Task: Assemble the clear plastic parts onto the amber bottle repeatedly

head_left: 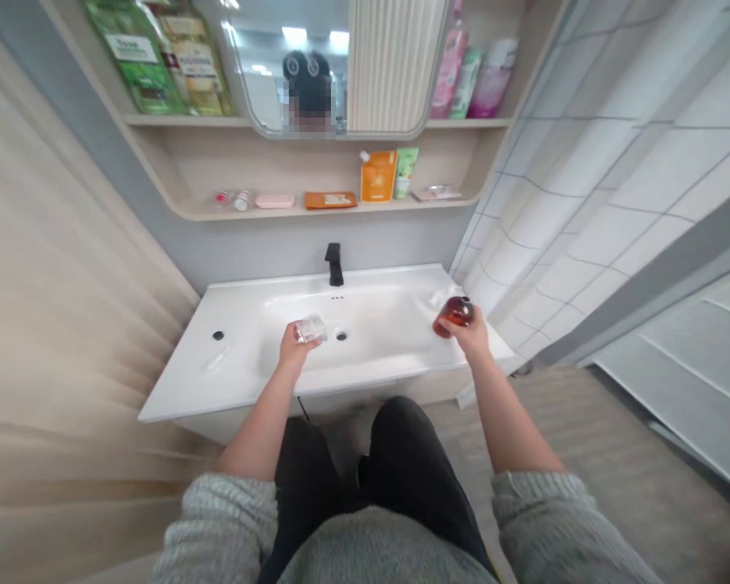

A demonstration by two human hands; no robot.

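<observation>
My left hand [291, 347] is wrapped round a clear, glass-like cup [311, 328], tilted over the left part of the white sink basin [377, 353]. Over the right end of the basin, my right hand [473, 334] grips an amber bottle [457, 311]; a dark spot shows at its top end, and I cannot tell whether it is a cap or an opening. Between the two hands lies the drain [341, 336]. A crumpled-looking clear item [443, 297] rests on the counter just behind the amber bottle.
A black faucet [334, 266] stands behind the basin. On the left counter are a small black round piece [218, 335] and a thin whitish item [217, 358]. Above, a shelf [268, 213] carries an orange pouch [378, 176] and a green tube [405, 172], below a mirror [316, 49].
</observation>
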